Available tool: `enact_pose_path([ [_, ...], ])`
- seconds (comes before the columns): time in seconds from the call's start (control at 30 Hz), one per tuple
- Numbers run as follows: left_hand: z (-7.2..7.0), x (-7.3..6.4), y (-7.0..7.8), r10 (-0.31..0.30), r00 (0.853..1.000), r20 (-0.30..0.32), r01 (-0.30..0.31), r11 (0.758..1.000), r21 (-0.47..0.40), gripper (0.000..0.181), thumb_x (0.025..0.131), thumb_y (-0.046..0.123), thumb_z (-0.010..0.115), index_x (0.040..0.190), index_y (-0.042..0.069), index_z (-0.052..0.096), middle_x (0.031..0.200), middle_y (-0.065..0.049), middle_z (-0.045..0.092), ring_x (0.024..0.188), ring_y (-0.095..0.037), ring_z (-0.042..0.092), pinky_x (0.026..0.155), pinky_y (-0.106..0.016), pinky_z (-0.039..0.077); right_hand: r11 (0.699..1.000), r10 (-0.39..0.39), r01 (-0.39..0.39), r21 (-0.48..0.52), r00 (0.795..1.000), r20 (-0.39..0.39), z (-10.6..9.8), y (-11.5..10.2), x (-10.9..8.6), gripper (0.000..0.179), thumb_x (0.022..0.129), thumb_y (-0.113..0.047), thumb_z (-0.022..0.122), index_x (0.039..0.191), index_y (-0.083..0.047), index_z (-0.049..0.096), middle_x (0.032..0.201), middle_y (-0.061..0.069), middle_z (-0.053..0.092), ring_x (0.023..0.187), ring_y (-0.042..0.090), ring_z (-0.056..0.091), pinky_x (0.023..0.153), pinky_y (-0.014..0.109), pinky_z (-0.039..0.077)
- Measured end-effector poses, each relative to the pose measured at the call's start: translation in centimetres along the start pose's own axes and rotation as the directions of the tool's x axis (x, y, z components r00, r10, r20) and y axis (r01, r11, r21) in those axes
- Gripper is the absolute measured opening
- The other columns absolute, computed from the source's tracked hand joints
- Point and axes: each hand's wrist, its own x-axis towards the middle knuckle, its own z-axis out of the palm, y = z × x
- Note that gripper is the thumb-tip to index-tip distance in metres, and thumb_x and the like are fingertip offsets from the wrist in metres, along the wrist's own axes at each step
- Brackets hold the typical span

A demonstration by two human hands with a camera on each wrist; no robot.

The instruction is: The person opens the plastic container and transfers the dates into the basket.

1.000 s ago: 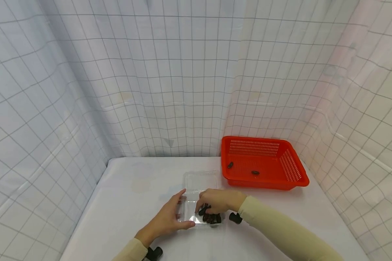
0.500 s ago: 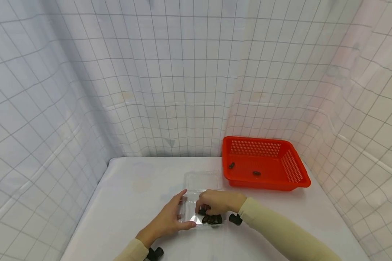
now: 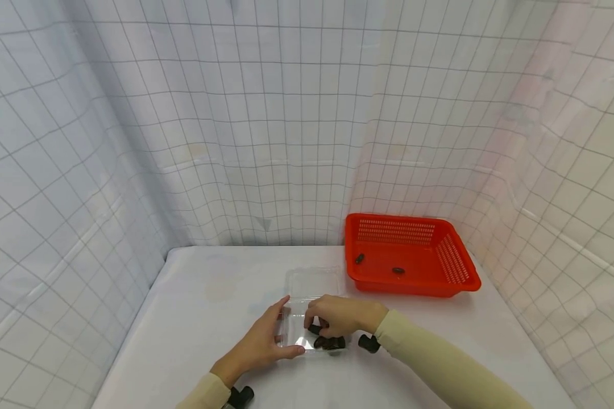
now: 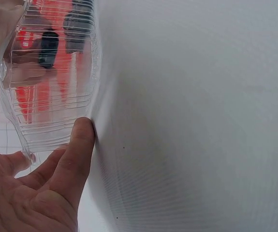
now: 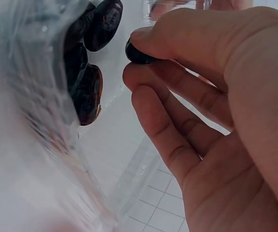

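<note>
A clear plastic clamshell box (image 3: pixel 297 335) lies unlatched on the table, its lid (image 3: pixel 314 281) folded back to the far side. My left hand (image 3: pixel 258 343) spans the left end of the box, thumb along the near rim and fingers against the side wall (image 4: pixel 56 113). Inside the box, my right hand (image 3: pixel 340 315) pinches one dark, glossy, oval date (image 5: pixel 138 55) between thumb and fingertips. Several more dates (image 3: pixel 332 343) are heaped in the box's near right corner, just beside the pinched one.
A red slotted plastic basket (image 3: pixel 404 287) stands at the back right of the white table (image 3: pixel 225 284), with one date (image 3: pixel 360 258) at its left and another (image 3: pixel 398 270) near its middle. Gridded white curtains (image 3: pixel 286 142) close in the back and both sides.
My right fingers have shifted slightly, and the pinched date now shows a little apart from the heap. My left hand keeps its hold on the box.
</note>
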Motion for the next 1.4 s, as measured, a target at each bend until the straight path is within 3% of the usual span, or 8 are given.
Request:
enact_pose_path([
  [0.9, 0.3, 0.3, -0.3, -0.010, 1.000, -0.019, 0.011, 1.000, 0.017, 0.132, 0.089, 0.039, 0.105, 0.186, 0.005, 0.021, 0.177, -0.029, 0.045, 0.160, -0.049, 0.052, 0.108, -0.050, 0.068, 0.998, 0.051, -0.047, 0.038, 0.994, -0.093, -3.6, 0.0, -3.1, 0.032, 0.105, -0.011, 0.088, 0.137, -0.010, 0.083, 0.126, -0.001, 0.082, 0.098, 0.004, 0.072, 0.093, 0.018, 0.061],
  [1.1, 0.3, 0.3, -0.3, -0.006, 1.000, -0.022, 0.007, 1.000, 0.011, 0.133, 0.090, 0.038, 0.104, 0.186, 0.006, 0.019, 0.179, -0.029, 0.043, 0.162, -0.051, 0.051, 0.109, -0.051, 0.067, 0.994, 0.102, -0.094, 0.057, 0.984, -0.145, -4.5, 0.3, -4.6, 0.032, 0.106, -0.012, 0.087, 0.138, -0.014, 0.083, 0.130, -0.001, 0.082, 0.102, 0.004, 0.072, 0.100, 0.025, 0.065],
  [1.4, 0.5, 0.2, -0.5, -0.002, 1.000, -0.017, 0.003, 1.000, 0.017, 0.132, 0.091, 0.039, 0.103, 0.186, 0.005, 0.018, 0.180, -0.031, 0.041, 0.162, -0.053, 0.051, 0.108, -0.052, 0.068, 0.994, 0.087, -0.071, 0.080, 0.971, -0.223, -5.3, 1.4, -6.4, 0.031, 0.105, -0.007, 0.086, 0.135, -0.013, 0.083, 0.128, 0.001, 0.082, 0.102, 0.003, 0.073, 0.099, 0.027, 0.066],
])
